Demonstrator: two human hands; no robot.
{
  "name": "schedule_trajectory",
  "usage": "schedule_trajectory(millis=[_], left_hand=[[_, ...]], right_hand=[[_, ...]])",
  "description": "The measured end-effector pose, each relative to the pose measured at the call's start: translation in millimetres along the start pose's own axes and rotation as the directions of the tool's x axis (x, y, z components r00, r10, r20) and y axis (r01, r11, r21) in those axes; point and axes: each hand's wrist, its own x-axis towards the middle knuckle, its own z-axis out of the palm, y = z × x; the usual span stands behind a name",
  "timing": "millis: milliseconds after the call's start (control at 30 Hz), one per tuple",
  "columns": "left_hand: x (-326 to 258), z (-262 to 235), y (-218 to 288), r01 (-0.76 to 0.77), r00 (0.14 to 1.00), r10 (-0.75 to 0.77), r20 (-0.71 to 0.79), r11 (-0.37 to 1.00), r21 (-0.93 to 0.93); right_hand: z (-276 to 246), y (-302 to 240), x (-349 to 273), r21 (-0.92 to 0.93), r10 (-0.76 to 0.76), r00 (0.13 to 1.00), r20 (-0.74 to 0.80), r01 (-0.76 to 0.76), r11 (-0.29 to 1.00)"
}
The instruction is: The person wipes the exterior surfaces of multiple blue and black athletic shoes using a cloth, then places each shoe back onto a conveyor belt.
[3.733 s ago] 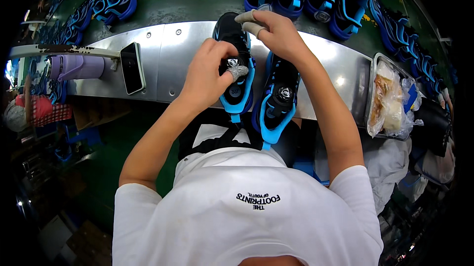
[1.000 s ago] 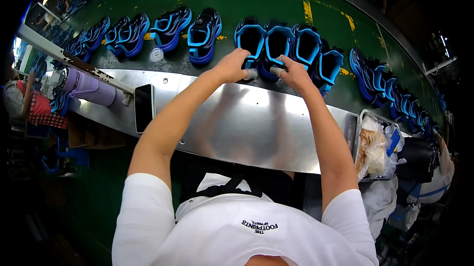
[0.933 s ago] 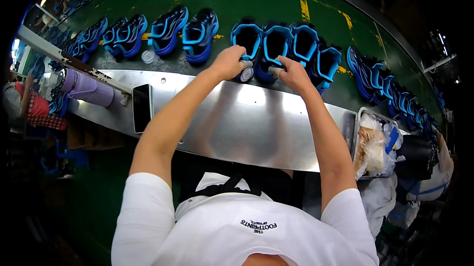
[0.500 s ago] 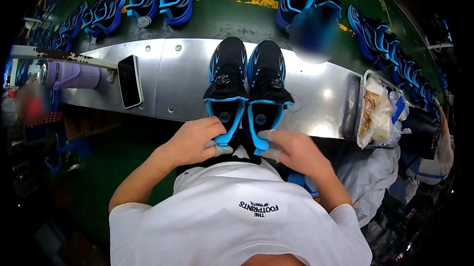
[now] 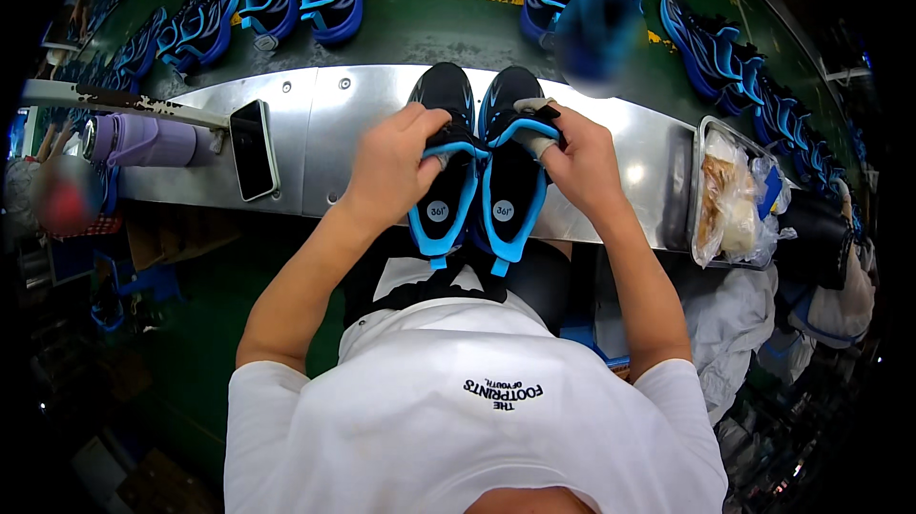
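Both hands have moved up from the heels of the shoes to their collars since half a second ago.

The left hand [image 5: 391, 166] curls over the left shoe [image 5: 445, 166], fingers closed on its blue collar rim; the right hand [image 5: 580, 161], a finger taped, pinches the tongue of the right shoe [image 5: 510, 166]. Both forearms rise from the lower edge, elbows bent. The pair lies side by side, touching, across the near edge of the steel shelf [image 5: 324, 123], heels overhanging toward the person. A phone [image 5: 254, 149] lies toward the shelf's left end.
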Motion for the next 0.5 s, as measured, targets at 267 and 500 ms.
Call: schedule_trajectory(millis=[267,500], left_hand=[[-10,-2,12,0.088,0.986,-0.074,0.152,0.992,-0.088],[-30,8,7,-0.091,0.985,0.065,0.160,0.983,0.160]], right_hand=[[-6,-39,-21,-0.122,-0.043,0.992,0.120,0.058,0.991],[-6,-17,-52,-0.448,-0.297,0.935,0.194,0.354,0.821]])
